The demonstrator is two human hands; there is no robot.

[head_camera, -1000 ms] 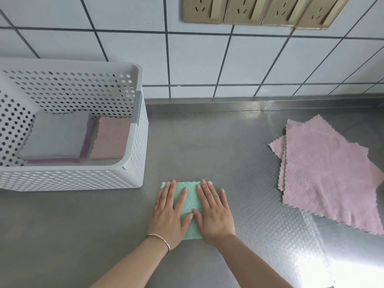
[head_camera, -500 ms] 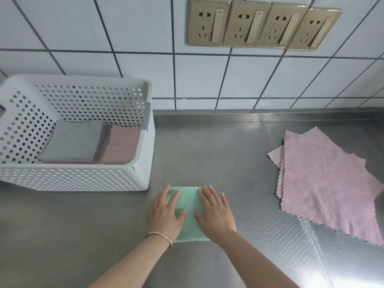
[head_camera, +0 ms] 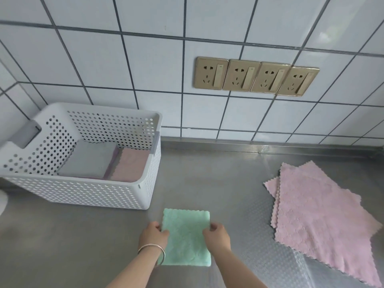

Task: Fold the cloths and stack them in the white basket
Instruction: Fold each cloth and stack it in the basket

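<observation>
A folded green cloth [head_camera: 185, 235] lies on the steel counter near the front edge. My left hand [head_camera: 153, 234] pinches its left edge and my right hand [head_camera: 217, 235] pinches its right edge, fingers curled at the cloth's sides. The white perforated basket [head_camera: 87, 192] stands at the left, against the wall. Inside it lie a folded grey cloth [head_camera: 89, 160] and, to its right, a folded pink cloth [head_camera: 129, 166]. Unfolded pink cloths [head_camera: 320, 215] lie spread flat at the right, one over another.
The steel counter [head_camera: 207, 179] runs back to a white tiled wall with a row of gold sockets [head_camera: 255, 76]. A white object's edge [head_camera: 2, 202] shows at the far left, beside the basket.
My hands lay flat on top of the green cloth before; now they have slid outward and grip its left and right edges. The view has tilted upward, showing more wall.
</observation>
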